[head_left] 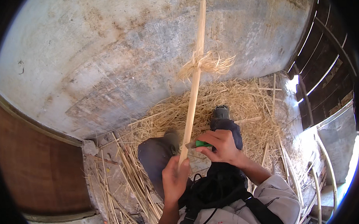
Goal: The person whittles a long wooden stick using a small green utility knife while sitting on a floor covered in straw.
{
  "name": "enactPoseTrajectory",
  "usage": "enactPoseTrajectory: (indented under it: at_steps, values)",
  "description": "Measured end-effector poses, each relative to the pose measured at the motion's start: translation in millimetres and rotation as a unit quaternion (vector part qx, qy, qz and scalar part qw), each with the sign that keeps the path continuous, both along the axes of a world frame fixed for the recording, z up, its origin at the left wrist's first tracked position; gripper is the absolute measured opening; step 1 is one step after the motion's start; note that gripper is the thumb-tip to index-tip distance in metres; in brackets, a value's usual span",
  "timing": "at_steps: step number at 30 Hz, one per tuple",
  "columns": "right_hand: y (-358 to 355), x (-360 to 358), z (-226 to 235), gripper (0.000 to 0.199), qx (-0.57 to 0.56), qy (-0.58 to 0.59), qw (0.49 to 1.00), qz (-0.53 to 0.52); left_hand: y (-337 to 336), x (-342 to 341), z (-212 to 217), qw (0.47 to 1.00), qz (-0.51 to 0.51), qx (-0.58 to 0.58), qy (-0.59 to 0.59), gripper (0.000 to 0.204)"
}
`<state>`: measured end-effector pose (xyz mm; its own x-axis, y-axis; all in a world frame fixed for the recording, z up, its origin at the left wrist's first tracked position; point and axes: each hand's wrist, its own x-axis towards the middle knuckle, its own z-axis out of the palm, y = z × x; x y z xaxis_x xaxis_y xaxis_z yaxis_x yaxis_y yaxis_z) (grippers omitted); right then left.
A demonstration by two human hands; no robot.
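My left hand [176,178] is closed round the near end of a long pale wooden strip, likely bamboo [192,105], which slants up and away from me. Curled shavings [213,63] cling to the strip about halfway along its far part. In my right hand [220,146] is a green-handled knife [202,143], pinched between thumb and fingers. Its short blade lies against the strip just above my left hand. The fingers of my left hand are slightly blurred.
Below my feet lies a thick heap of straw-coloured shavings [242,98]. Thin split sticks [132,177] are bundled at the left. A stained wall [118,66] stands ahead, a brown door panel [39,160] at the left, and dark slats [324,63] at the right.
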<state>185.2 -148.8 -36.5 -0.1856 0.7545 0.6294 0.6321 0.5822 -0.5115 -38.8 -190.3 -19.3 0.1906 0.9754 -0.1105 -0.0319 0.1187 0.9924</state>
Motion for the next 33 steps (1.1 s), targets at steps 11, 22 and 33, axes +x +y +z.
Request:
enactPoseTrajectory:
  at_steps: [11,22,33]
  values:
    - [3.5,12.0,20.5,0.028,0.029,-0.021,0.997,-0.075,-9.6,3.5,2.9,0.999,0.003,-0.018,0.042,0.022]
    - [35.1,39.5,23.1,0.024,0.005,0.053,0.988,-0.142,-29.6,-1.4,-7.7,0.998,-0.009,-0.053,0.011,0.021]
    - [53.2,59.3,12.3,0.027,-0.029,0.05,0.975,-0.213,-43.0,-11.8,-14.4,0.994,-0.041,-0.101,-0.003,0.024]
